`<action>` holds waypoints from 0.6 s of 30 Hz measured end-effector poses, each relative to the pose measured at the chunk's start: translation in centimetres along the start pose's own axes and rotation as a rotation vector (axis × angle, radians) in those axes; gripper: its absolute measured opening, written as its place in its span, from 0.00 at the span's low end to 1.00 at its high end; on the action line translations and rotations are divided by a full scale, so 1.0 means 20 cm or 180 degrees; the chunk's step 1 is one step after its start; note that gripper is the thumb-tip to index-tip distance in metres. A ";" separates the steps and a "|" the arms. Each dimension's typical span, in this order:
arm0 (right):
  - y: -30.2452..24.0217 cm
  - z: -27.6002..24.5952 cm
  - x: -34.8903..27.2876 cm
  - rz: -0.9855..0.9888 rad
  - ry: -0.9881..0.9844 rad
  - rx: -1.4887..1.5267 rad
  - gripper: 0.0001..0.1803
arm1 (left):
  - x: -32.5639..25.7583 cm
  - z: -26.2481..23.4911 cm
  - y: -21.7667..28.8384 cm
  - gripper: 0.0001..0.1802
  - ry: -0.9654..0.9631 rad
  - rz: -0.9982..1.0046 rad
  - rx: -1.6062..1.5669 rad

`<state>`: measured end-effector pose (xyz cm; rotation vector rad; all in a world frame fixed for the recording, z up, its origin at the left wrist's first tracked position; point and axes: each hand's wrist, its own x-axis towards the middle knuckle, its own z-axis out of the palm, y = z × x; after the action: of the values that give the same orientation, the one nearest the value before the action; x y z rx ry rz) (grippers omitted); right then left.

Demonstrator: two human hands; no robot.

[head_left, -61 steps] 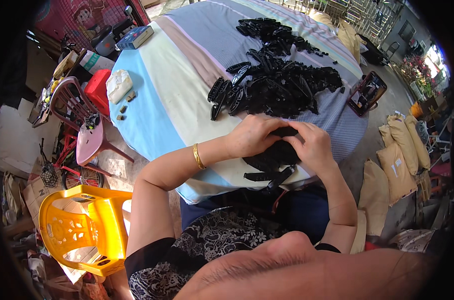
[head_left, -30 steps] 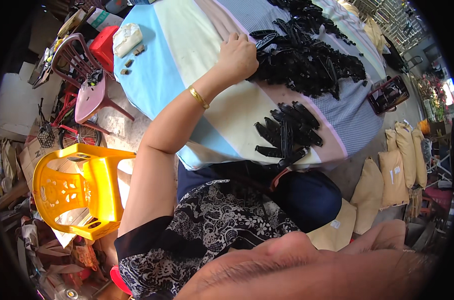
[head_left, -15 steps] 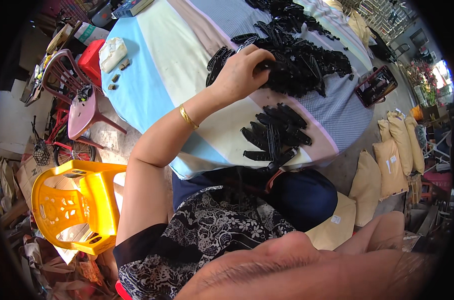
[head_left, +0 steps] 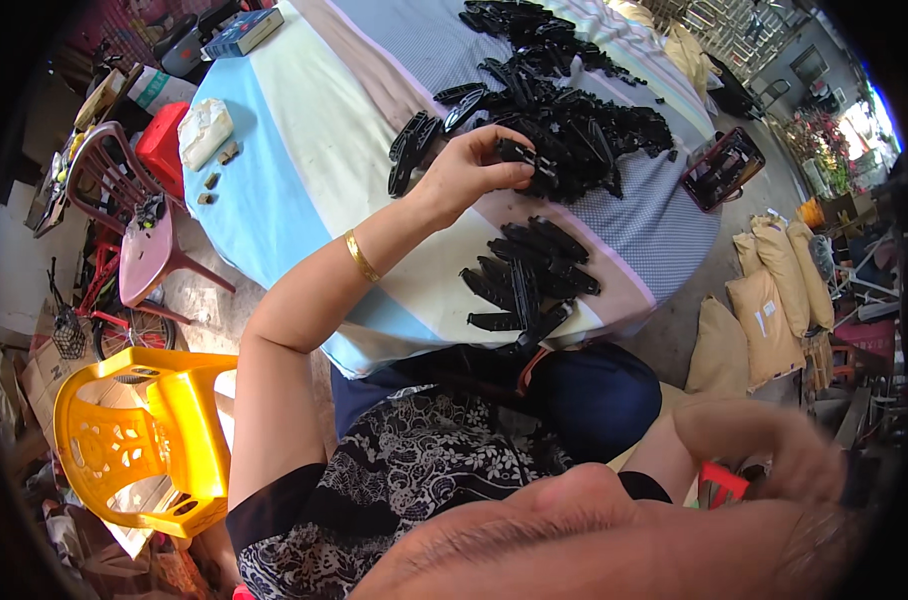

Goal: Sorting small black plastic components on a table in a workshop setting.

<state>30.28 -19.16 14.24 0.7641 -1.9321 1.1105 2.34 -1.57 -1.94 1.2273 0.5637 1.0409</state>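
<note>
My left hand (head_left: 466, 178), with a gold bangle above the wrist, is closed on a small black plastic piece (head_left: 520, 155), pinched between thumb and fingers. It is at the near-left edge of a large pile of black plastic parts (head_left: 596, 135). A few long, narrow black pieces (head_left: 410, 150) lie left of the hand. Nearer to me, a group of several long black pieces (head_left: 530, 270) rests by the table's front edge. My right hand (head_left: 809, 455) is raised at the lower right, away from the table, its fingers smeared by motion.
A striped cloth covers the table (head_left: 304, 130). On it are a blue book (head_left: 246, 35), a white packet (head_left: 206, 133) and a phone on a stand (head_left: 726, 168). A yellow chair (head_left: 174, 440) and a pink chair (head_left: 149, 260) stand left; tan sacks (head_left: 764, 320) stand right.
My left hand has drawn back slightly from the pile, and a black piece now shows in its fingers. My right hand has come up into view at the lower right. The view has shifted.
</note>
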 end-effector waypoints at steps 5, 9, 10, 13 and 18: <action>0.39 -0.38 -0.42 0.3132 0.2313 -0.3025 0.02 | -0.01 -0.02 -0.03 0.14 -0.0084 -0.0101 0.0056; 0.70 -0.54 -0.82 0.4331 0.2302 -0.4348 0.13 | 0.00 0.00 -0.04 0.14 -0.0189 -0.0049 0.0557; 0.74 -0.56 -0.85 0.4645 0.2259 -0.4602 0.15 | -0.01 0.01 -0.05 0.14 -0.0206 -0.0035 0.0565; 0.77 -0.62 -0.96 0.5027 0.2097 -0.4371 0.19 | -0.01 0.02 -0.05 0.16 -0.0143 -0.0140 0.0389; 0.76 -0.69 -1.07 0.4977 0.2364 -0.3703 0.16 | -0.01 0.02 -0.05 0.14 -0.0236 -0.0182 0.0206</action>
<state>34.00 2.44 -5.85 -1.7572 -1.7832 0.5190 3.00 -1.93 -2.75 1.2940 0.5754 0.9315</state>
